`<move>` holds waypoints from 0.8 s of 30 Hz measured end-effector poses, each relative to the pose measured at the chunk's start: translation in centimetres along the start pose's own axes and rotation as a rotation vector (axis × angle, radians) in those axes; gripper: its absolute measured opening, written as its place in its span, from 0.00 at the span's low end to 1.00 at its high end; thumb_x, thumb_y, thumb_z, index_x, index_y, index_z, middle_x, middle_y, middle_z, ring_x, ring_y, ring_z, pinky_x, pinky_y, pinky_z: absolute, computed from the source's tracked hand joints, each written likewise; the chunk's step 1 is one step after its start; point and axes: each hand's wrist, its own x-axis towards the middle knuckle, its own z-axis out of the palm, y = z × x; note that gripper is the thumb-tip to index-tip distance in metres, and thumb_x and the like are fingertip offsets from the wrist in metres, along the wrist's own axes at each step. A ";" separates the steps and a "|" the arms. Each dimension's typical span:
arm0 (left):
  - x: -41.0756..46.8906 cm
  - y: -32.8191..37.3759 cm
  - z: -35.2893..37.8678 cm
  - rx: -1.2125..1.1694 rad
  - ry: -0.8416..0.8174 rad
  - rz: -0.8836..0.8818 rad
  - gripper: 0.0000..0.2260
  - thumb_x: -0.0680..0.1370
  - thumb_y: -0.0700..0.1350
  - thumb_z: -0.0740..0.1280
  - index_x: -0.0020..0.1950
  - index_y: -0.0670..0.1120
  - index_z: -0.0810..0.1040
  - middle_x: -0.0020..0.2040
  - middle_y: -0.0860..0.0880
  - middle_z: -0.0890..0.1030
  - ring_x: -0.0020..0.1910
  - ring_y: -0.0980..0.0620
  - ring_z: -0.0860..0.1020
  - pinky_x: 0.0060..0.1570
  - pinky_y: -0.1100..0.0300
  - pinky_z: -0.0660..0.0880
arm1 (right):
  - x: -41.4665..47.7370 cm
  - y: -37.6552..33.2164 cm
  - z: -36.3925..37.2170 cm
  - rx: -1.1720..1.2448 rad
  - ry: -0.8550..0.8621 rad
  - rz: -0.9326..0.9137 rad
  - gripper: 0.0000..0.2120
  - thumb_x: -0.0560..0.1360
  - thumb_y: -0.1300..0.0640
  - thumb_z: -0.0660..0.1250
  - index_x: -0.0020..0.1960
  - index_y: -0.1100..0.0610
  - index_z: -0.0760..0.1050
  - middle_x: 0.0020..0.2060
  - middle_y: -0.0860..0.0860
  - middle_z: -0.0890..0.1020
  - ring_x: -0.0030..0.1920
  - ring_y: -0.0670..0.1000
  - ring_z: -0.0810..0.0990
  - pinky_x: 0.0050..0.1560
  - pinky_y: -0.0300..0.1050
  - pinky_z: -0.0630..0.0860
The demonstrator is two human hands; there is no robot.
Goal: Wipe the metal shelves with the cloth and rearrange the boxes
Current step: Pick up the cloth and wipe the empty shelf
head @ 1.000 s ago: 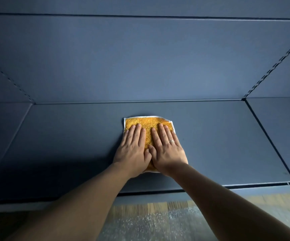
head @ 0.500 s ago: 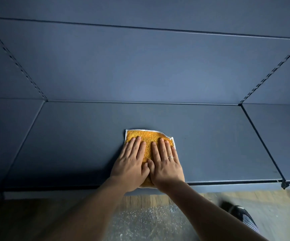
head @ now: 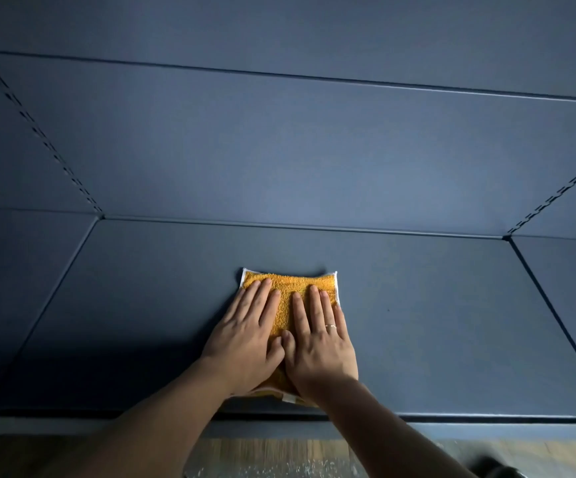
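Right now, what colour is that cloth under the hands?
Orange-yellow terry with a white edge; the cloth shows best in the head view.

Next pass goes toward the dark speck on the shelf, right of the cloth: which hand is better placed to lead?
Right, probably. The right hand presses flat on the right half of the orange cloth, nearer the speck; the left hand lies on the far side.

An orange terry cloth (head: 288,305) edged in white lies on a dark blue-grey metal shelf (head: 435,322); a silver ring (head: 330,326) glints; wood-grain floor (head: 279,450) below.
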 end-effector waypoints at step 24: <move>12.4 -4.6 -1.6 0.007 0.030 -0.002 0.32 0.83 0.58 0.48 0.83 0.47 0.41 0.83 0.47 0.40 0.81 0.50 0.38 0.78 0.54 0.35 | 13.2 2.1 -2.8 -0.032 -0.091 0.033 0.32 0.85 0.41 0.43 0.83 0.53 0.39 0.82 0.56 0.38 0.81 0.55 0.36 0.80 0.53 0.35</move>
